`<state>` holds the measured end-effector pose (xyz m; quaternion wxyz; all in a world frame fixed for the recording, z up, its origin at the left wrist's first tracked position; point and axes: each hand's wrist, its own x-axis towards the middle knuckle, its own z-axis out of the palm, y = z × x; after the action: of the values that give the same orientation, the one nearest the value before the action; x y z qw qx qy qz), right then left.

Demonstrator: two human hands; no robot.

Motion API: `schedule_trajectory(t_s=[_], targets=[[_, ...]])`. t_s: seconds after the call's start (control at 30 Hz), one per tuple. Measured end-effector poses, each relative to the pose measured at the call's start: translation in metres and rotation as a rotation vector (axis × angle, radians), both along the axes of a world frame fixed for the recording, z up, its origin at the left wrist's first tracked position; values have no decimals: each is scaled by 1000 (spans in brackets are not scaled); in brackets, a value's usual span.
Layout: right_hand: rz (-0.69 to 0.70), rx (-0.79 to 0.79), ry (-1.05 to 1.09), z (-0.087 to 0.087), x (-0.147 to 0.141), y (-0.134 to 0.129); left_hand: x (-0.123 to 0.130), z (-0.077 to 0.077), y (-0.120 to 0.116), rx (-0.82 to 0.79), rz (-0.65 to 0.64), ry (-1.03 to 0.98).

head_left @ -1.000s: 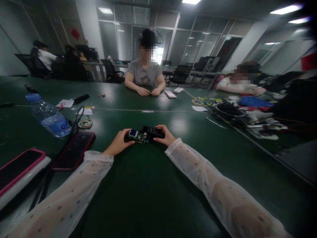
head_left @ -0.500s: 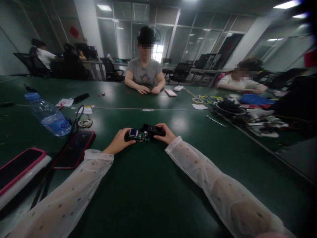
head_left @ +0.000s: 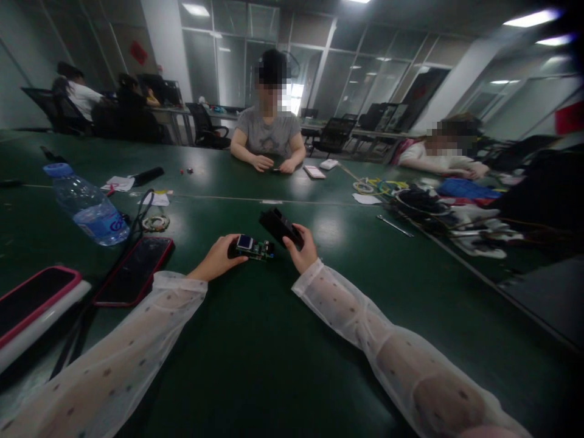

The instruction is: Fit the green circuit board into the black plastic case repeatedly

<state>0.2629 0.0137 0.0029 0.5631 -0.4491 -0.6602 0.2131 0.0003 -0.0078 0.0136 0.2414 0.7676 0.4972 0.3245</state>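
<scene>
Closed around the left end of a green circuit board (head_left: 260,248) is my left hand (head_left: 221,255); a small square screen (head_left: 245,243) sits on the board's left part. My right hand (head_left: 303,248) grips a black plastic casing (head_left: 277,225) by its lower right end, thumb on the near side. The casing is tilted, its far left end raised, and it stands just above and right of the board, apart from it. My fingers behind both things are hidden.
On the left are a water bottle (head_left: 89,207), a red-edged phone (head_left: 134,271), a pink-edged device (head_left: 39,301) and a cable ring (head_left: 156,223). To the right lie a wrench (head_left: 395,225) and a heap of cables (head_left: 438,204). A person (head_left: 268,131) sits opposite; another leans at the right.
My right hand has turned the black casing and lifted it away from the circuit board, leaving a gap between them. My left hand keeps the board in nearly the same place.
</scene>
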Motion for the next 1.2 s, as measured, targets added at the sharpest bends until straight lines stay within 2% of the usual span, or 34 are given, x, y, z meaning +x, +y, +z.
schedule_trajectory(t_s=[0.17,0.53,0.8,1.03,1.2], targets=[[108,31,-146,6,-16,-17,-1,-5,3,46,-4,20],[190,78,-291,15,-19,-25,-3,-13,8,71,14,-9],[228,64,-334,14,-20,-24,-2,-15,9,116,2,-36],[285,26,-444,7,-19,-18,-2,-10,4,44,23,-9],[297,-6,-432,2,-18,-14,-2,-8,3,26,19,8]])
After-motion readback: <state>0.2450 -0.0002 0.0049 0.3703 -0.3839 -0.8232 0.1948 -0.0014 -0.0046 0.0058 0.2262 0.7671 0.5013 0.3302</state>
